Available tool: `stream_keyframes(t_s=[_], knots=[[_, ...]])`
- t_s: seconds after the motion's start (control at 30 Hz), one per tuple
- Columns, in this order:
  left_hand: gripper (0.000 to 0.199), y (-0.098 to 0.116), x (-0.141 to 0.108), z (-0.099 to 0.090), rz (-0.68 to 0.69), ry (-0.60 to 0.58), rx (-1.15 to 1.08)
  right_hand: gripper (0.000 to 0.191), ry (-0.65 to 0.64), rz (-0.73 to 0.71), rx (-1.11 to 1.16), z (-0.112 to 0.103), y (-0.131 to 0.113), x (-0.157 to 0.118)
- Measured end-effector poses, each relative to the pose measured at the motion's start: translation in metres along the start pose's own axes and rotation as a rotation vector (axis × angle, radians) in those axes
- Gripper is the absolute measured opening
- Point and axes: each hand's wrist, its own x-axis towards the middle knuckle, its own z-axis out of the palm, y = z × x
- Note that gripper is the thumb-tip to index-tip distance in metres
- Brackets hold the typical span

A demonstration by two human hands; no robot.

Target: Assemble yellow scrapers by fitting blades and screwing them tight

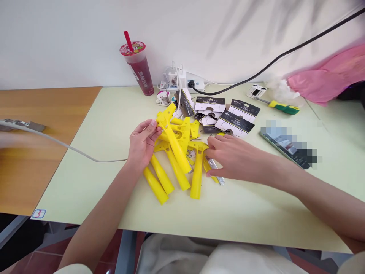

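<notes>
Yellow plastic scraper-like handles lie in a pile in the middle of the table. My left hand [142, 144] is closed on the head of one yellow handle [177, 148], pinched between thumb and fingers, its grip slanting down to the right over the pile. My right hand [228, 158] reaches in at the pile's right side, beside another yellow handle [196, 175]. Its fingers are bent down with the thumb apart; the fingertips are partly hidden. Under that hand lie a curved yellow piece [207, 167] and a silvery strip [218, 176]. Small metal screws [190, 153] show among the handles.
Black-and-white packaging cards [235, 122] lie behind the pile. A cup with a red straw [141, 72] and a power strip [196, 82] stand by the wall. To the right are a screwdriver [283, 107], a phone [285, 146] and a pink cloth [327, 76]. A cable [85, 155] crosses the left side.
</notes>
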Motion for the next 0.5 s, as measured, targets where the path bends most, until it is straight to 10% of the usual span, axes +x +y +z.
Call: stream_keyframes(t_s=[0.5], knots=[[0.034,-0.007,-0.007,0.007,-0.028,-0.047,-0.046,0.045,0.123,0.387,-0.110,0.055,-0.061,-0.051]])
